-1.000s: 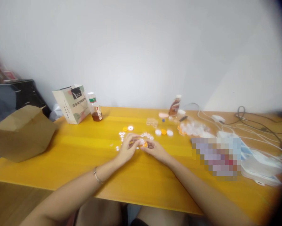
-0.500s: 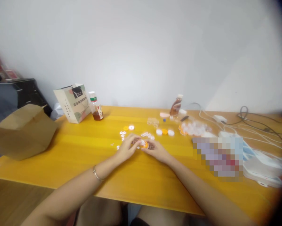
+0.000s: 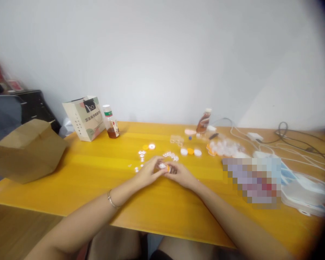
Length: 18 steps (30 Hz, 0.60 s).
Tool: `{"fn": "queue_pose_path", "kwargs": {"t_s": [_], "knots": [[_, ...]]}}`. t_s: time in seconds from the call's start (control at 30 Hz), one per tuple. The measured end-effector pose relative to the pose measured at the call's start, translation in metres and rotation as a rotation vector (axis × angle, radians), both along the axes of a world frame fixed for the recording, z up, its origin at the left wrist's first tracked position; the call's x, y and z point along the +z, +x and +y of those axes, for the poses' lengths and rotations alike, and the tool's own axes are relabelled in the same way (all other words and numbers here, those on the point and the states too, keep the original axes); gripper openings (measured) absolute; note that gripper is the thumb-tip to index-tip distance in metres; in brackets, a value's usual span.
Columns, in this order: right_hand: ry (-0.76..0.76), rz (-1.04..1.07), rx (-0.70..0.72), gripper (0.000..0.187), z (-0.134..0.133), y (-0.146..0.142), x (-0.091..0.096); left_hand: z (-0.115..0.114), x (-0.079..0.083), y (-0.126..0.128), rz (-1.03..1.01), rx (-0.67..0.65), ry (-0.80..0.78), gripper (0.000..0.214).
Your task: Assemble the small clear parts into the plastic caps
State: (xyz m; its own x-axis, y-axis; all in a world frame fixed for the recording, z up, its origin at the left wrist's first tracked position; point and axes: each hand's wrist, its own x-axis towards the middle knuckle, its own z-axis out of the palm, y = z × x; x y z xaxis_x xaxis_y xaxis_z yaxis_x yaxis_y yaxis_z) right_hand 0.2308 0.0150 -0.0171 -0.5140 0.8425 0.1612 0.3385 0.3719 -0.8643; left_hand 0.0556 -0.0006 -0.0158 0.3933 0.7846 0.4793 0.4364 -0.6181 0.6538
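Over the middle of the table, both hands meet on a small orange-and-white piece (image 3: 163,166), possibly a bottle cap with a white part. My left hand (image 3: 150,171) closes its thumb and fingers round the white side. The orange side is gripped by my right hand (image 3: 180,174), whose fingers hide part of it. Just beyond the hands lies a row of small white rings (image 3: 171,156). Left of them are several small white pieces (image 3: 142,156), near a white round cap (image 3: 152,146) and a yellow disc (image 3: 145,147). Blur hides the finer detail.
An orange cap (image 3: 190,151) sits between two white caps. Right of it are a heap of whitish pieces (image 3: 226,147), a brown bottle (image 3: 204,122) and cables (image 3: 289,144). Leftward stand a labelled bottle (image 3: 112,124), a paper gift bag (image 3: 88,119) and a brown paper bag (image 3: 29,151).
My hands have drawn closer together round the piece. Its white part now shows lower and further left, and my left thumb reaches across toward the orange part.
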Motion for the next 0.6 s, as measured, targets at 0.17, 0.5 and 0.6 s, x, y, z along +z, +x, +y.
{"fn": "queue_pose_path", "kwargs": {"t_s": [0.17,0.5,0.6], "knots": [[0.011,0.046,0.01,0.031,-0.0011,-0.0002,0.0025,-0.0001,0.004,0.0,-0.009,-0.017,0.005,0.024],[0.016,0.022,0.009,0.034,-0.0026,-0.0008,0.0051,-0.0076,0.0076,0.0013,-0.012,0.106,0.019,0.038],[0.022,0.033,0.01,0.034,-0.0029,-0.0007,0.0048,-0.007,0.0062,0.001,-0.021,0.12,-0.001,0.031]]}}
